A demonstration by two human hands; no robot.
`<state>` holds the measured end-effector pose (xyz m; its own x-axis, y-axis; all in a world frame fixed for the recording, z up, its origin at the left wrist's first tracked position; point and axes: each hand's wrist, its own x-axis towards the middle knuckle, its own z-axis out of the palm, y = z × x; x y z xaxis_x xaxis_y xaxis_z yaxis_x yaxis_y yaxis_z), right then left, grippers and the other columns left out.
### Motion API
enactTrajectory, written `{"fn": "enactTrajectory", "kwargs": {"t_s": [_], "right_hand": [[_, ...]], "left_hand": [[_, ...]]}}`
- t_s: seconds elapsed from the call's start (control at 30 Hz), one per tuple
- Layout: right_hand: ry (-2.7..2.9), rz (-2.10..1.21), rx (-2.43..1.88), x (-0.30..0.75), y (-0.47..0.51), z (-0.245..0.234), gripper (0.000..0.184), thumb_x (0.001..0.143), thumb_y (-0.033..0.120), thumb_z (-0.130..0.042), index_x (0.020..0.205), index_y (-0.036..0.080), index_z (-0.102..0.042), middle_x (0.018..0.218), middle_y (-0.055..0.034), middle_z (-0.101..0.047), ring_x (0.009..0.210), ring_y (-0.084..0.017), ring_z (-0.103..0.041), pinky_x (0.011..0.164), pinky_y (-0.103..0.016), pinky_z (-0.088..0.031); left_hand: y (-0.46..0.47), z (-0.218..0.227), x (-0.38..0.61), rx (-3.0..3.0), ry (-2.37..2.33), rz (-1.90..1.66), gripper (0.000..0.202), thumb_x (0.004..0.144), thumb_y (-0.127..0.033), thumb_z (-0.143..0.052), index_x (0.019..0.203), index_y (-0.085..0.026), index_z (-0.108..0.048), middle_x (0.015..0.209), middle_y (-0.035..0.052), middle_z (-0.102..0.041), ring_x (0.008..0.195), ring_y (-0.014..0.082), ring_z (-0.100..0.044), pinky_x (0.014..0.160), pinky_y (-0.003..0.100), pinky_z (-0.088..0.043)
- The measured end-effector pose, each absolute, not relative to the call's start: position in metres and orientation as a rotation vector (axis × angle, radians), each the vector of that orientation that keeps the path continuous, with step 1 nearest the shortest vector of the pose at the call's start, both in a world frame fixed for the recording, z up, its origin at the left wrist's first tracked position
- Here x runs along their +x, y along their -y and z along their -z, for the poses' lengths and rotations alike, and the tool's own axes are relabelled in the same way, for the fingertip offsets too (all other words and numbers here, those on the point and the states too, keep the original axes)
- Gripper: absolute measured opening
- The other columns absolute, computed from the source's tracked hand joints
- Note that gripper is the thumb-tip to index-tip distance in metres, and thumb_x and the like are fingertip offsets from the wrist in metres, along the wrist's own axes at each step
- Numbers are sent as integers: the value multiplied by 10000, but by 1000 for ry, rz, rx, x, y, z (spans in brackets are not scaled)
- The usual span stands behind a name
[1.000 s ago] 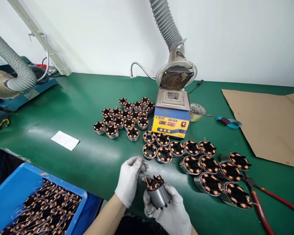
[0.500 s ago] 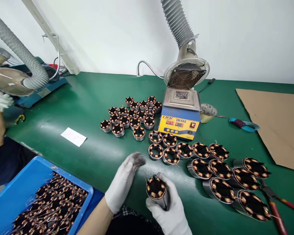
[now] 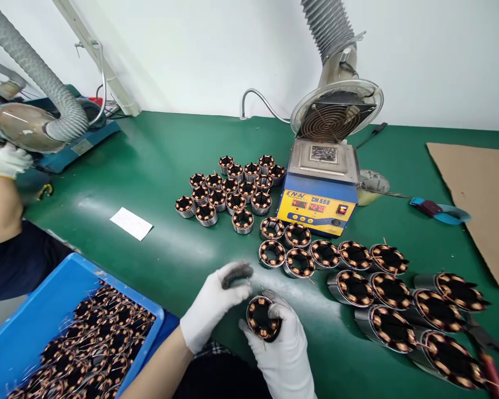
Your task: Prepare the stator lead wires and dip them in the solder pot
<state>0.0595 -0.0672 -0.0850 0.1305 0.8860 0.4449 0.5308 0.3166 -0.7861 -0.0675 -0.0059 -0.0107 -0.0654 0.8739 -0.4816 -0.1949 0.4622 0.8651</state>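
Note:
Both my hands wear white gloves near the table's front edge. My right hand (image 3: 285,349) is wrapped round a copper-wound stator (image 3: 263,318), its open end tilted toward me. My left hand (image 3: 216,302) sits just left of it, its dark-tipped fingers pinched together at the stator's top edge, probably on a thin wire that I cannot make out. Behind my hands lie rows of finished stators (image 3: 349,277) and a cluster of smaller stators (image 3: 233,191) on the green table (image 3: 149,166).
A blue-and-yellow solder pot (image 3: 321,191) stands under a fume hose with a fan (image 3: 336,111). A blue bin (image 3: 45,310) of stators is at front left. Red-handled pliers (image 3: 488,360), cardboard (image 3: 478,194), a paper slip (image 3: 131,223). Another person's gloved hand (image 3: 4,160) works at far left.
The stator in my right hand has tipped so its open end faces me. My left hand's fingers have closed in at its top. The view has shifted left.

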Motion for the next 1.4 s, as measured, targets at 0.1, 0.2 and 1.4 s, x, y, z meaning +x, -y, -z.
{"fn": "enactTrajectory", "kwargs": {"t_s": [0.1,0.2,1.4], "right_hand": [[1597,-415,-1359,60,67,83,358,728,353,-704,989,239,-487,972,-119,-646,879,-288,-625,726,-436,-520],[1637,-386,-1391,61,66,82,345,745,366,-682,986,241,-470,951,-117,-647,860,-285,-627,705,-429,-522],[1705,-177,-1373,62,62,76,293,822,422,-579,967,192,-468,892,-115,-643,804,-257,-648,631,-402,-561]], "left_hand": [[9,6,-64,699,-1435,-809,252,512,-200,-733,754,-146,-687,717,25,-692,707,161,-603,710,289,-471],[9,7,-57,694,-1419,-804,129,532,-219,-704,615,-140,-644,592,-6,-632,593,121,-552,611,257,-447],[8,6,-66,803,-1295,-708,157,653,-268,-666,743,-139,-667,732,-6,-671,729,123,-574,718,236,-448]]}}
